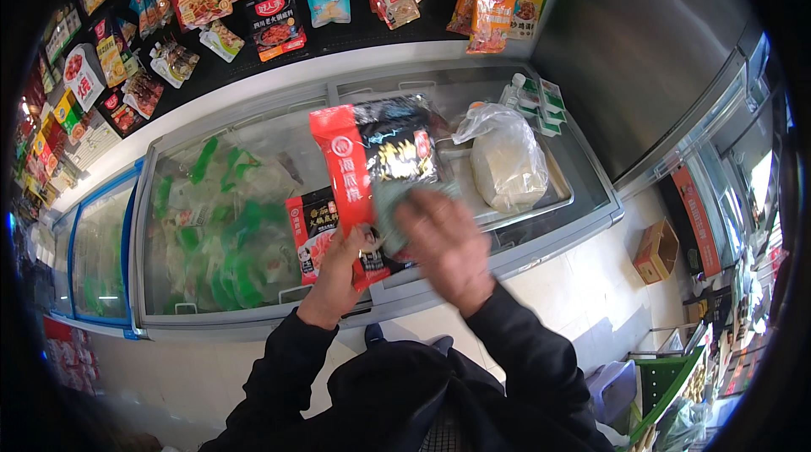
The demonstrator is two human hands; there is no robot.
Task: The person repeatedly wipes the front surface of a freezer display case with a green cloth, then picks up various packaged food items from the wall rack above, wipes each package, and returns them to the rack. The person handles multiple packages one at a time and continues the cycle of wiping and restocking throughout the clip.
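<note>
My left hand (336, 274) grips the lower left edge of a red and black hotpot seasoning packet (345, 167), held upright above a chest freezer. Over the packet's lower front, my right hand (447, 243), blurred, presses a grey-green cloth (389, 208) flat under its fingers. Behind the held packet, a second red and black seasoning packet (304, 230) lies on the freezer's glass lid. Right of the packets, a clear plastic bag with a pale block in it (510, 164) rests in a metal tray (562, 189).
Green and clear bags (234, 249) show through the chest freezer's glass (158, 211). Small green-and-white packs (550, 103) and a bottle (514, 87) stand at its back right. Seasoning pouches (275, 21) hang on the black rack behind. A cardboard box (656, 252) is on the floor at right.
</note>
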